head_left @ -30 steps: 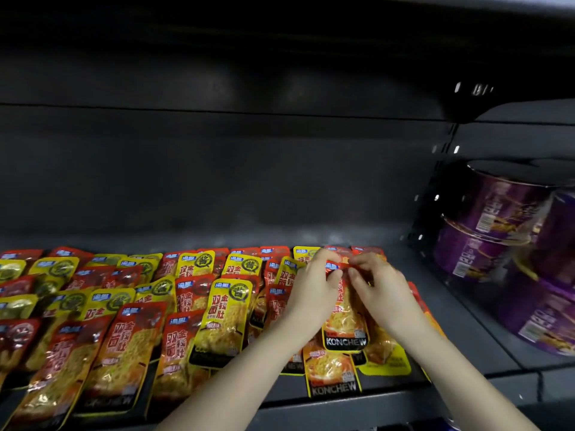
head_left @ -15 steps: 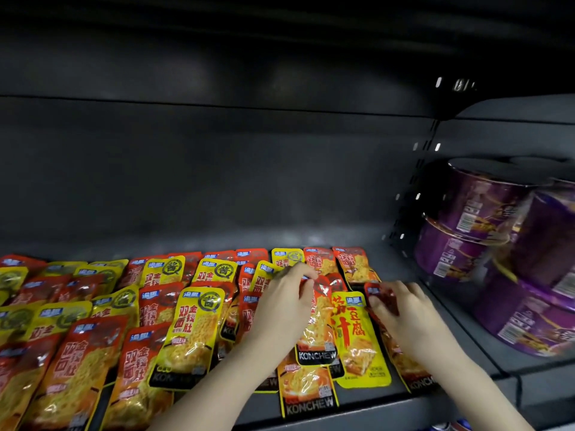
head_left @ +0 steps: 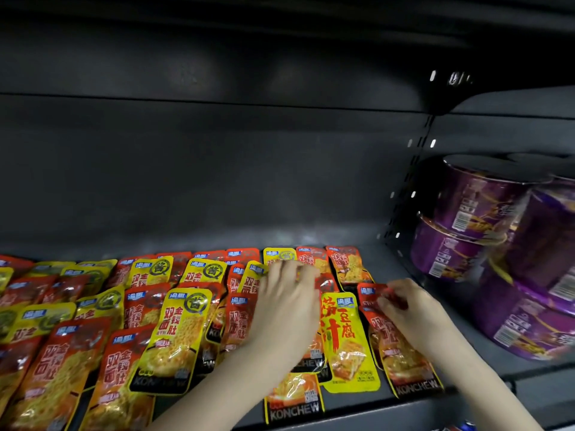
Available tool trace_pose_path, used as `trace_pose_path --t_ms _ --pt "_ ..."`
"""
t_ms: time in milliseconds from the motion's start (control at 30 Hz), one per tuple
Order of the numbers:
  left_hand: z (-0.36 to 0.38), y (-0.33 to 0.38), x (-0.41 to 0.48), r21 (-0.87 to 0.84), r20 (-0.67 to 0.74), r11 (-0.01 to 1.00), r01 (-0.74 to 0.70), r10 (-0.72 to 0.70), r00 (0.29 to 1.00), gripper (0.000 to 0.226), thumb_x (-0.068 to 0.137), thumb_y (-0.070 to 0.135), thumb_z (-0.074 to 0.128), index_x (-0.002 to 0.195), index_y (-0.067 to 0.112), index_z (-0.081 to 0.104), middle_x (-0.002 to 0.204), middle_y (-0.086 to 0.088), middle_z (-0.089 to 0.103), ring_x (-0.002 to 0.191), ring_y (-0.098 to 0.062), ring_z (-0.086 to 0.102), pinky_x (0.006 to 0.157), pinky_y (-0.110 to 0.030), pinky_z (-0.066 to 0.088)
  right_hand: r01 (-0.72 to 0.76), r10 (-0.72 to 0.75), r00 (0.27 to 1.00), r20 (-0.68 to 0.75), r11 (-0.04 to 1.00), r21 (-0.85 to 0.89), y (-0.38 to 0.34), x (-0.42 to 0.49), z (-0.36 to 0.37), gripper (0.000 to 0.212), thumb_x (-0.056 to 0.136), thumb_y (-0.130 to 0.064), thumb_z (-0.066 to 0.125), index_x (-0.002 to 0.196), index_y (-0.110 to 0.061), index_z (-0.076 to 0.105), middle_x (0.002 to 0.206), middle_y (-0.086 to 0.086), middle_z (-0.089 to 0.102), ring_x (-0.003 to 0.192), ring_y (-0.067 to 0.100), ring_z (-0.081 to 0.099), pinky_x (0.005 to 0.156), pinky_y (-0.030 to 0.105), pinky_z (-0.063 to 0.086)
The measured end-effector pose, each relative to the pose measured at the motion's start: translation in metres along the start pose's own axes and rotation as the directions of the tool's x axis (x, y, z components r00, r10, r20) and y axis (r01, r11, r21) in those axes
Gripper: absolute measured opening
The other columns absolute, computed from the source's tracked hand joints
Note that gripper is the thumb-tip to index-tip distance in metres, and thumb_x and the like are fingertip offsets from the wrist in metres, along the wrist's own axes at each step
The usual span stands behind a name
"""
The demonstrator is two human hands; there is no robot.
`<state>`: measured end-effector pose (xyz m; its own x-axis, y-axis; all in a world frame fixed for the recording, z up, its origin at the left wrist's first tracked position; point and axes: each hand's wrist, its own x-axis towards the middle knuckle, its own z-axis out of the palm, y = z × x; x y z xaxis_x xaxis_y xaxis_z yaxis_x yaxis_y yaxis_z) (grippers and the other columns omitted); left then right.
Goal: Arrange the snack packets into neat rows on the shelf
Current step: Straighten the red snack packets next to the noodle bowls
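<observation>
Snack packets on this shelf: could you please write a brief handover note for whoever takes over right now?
Left hand: rests on the middle packets; grip blurred.
Right hand: pinches the top of the rightmost red packet.
Yellow packet lies between the hands.
Done: rough overlapping rows cover the shelf.
Left: packets near the hands lie askew; straighten them into rows.

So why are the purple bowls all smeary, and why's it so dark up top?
Head view: the purple bowls sit at the wide lens's edge, blurred and stretched; the left hand is motion-smeared too; light reaches only the shelf floor.
</observation>
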<state>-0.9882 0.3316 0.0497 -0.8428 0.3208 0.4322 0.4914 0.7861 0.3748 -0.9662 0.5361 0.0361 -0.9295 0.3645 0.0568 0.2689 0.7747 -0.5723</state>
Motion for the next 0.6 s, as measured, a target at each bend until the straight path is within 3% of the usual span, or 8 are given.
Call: trace_pose_path --t_ms 167,233,300,367,467,600 --pt "0.010 0.039 0.021 0.029 0.204 0.996 -0.080 0.073 0.976 0.029 0.098 0.023 0.042 0.123 0.013 0.050 0.124 -0.005 0.056 0.116 -0.025 0.048 0.098 -0.039 0.040 -0.043 0.045 0.999 -0.004 0.984 0.172 0.005 0.013 -0.002 0.040 0.085 -0.013 0.066 0.123 -0.004 0.055 0.118 0.013 0.063 0.111 0.028 0.059 0.091 0.032 0.043" --pt "0.019 0.046 0.029 0.040 0.265 0.996 -0.076 0.063 0.962 0.029 0.097 0.025 0.044 0.121 0.010 0.051 0.121 -0.010 0.060 0.112 -0.029 0.053 0.094 -0.040 0.042 -0.005 0.011 1.000 -0.023 0.973 0.231 0.007 0.019 -0.001 0.027 0.085 -0.007 0.065 0.112 -0.006 0.063 0.109 0.013 0.067 0.103 0.028 0.063 0.088 0.033 0.047" --pt "0.027 0.048 0.036 0.037 0.278 0.997 -0.062 0.050 0.959 0.029 0.097 0.026 0.045 0.119 0.009 0.053 0.115 -0.013 0.063 0.108 -0.031 0.056 0.091 -0.039 0.044 0.029 -0.028 1.000 -0.008 0.954 0.300 0.008 0.024 -0.002 0.012 0.086 -0.003 0.062 0.086 -0.014 0.068 0.093 0.010 0.071 0.086 0.023 0.067 0.077 0.032 0.052" --pt "0.034 0.047 0.042 -0.026 0.275 1.000 -0.017 0.023 0.961 0.028 0.096 0.026 0.047 0.118 0.009 0.054 0.110 -0.012 0.066 0.105 -0.032 0.059 0.088 -0.040 0.048 0.019 -0.022 1.000 0.003 0.917 0.399 0.005 0.027 -0.005 0.024 0.087 -0.001 0.060 0.073 -0.018 0.068 0.082 0.008 0.072 0.076 0.021 0.068 0.070 0.032 0.054" --pt "0.042 0.041 0.052 -0.130 0.268 0.987 0.089 -0.052 0.962 0.024 0.095 0.019 0.049 0.117 0.010 0.056 0.109 -0.010 0.067 0.101 -0.030 0.061 0.084 -0.041 0.051 0.013 -0.008 1.000 -0.013 0.875 0.483 -0.003 0.031 -0.009 0.020 0.087 -0.003 0.061 0.073 -0.015 0.068 0.076 0.005 0.071 0.069 0.017 0.067 0.064 0.028 0.052" --pt "0.045 0.033 0.069 -0.191 0.247 0.967 0.167 -0.118 0.962 0.025 0.094 0.012 0.050 0.117 0.010 0.060 0.114 -0.013 0.065 0.108 -0.031 0.058 0.091 -0.041 0.048 0.018 -0.001 0.999 -0.033 0.857 0.515 -0.010 0.049 -0.004 0.020 0.086 -0.003 0.063 0.072 -0.015 0.067 0.077 0.007 0.071 0.072 0.019 0.066 0.069 0.030 0.052"
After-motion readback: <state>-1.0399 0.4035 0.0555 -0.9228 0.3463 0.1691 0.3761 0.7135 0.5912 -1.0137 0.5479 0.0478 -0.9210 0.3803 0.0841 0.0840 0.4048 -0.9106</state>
